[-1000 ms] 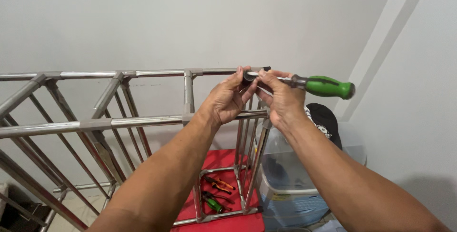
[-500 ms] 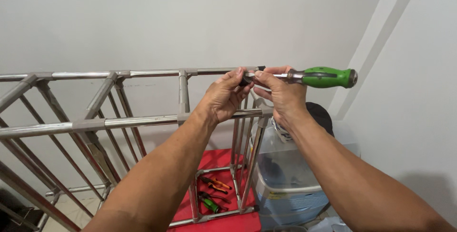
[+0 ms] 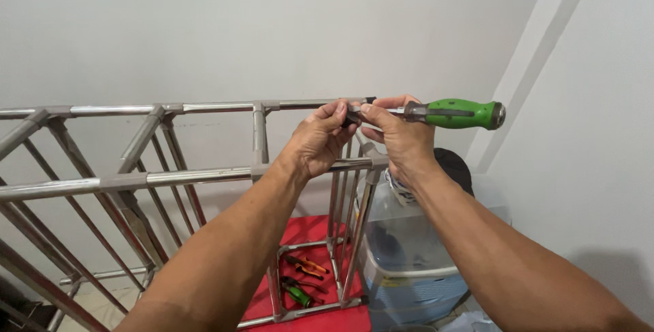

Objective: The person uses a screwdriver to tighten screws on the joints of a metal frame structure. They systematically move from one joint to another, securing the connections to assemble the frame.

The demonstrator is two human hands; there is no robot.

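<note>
Hands hold position at the top corner of the metal frame (image 3: 204, 175): left hand (image 3: 320, 140) still pinches the joint, right hand (image 3: 402, 134) grips the green-handled screwdriver (image 3: 453, 112), now levelled against it.

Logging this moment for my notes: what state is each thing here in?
Left hand: closed on the rack's top corner.
Right hand: gripping the screwdriver.
Screwdriver: held level, tip at the corner.
Rack: standing, bare metal.
Tools: lying loose on the red mat.
Water bottle: upright.
</note>
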